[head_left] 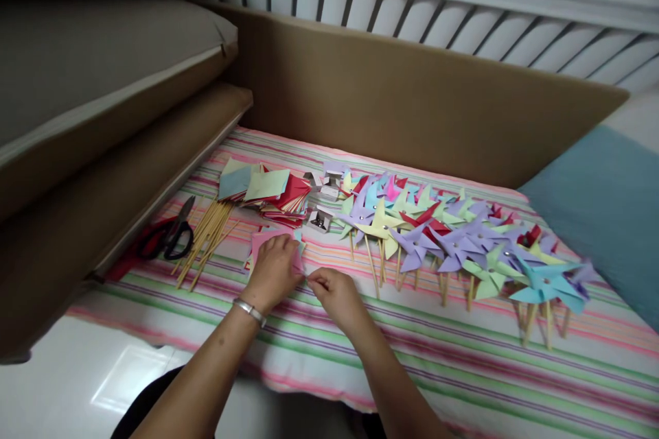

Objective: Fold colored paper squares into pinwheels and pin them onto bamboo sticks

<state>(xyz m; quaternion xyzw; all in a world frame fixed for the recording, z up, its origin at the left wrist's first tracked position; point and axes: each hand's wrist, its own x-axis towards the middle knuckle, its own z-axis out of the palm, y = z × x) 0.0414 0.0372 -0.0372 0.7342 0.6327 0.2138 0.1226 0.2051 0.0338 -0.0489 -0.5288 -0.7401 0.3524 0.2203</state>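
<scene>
A pink paper square [268, 240] lies flat on the striped cloth, edge pinched.

Home bedroom, looks like: striped bedsheet [463, 357] spread over a mattress, centre to lower right. Grey pillow [103, 55] upper left, teal cushion [607, 212] at right edge. White slatted headboard or railing [463, 20] across the top, w/ brown padded board [412, 96] in front. Glossy white floor tile [77, 384] lower left.

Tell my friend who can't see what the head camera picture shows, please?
Two hands, left hand and right hand, pinch a pink paper square on a striped cloth. Finished paper pinwheels lie to the right; a paper stack, wooden sticks and scissors lie to the left.
</scene>
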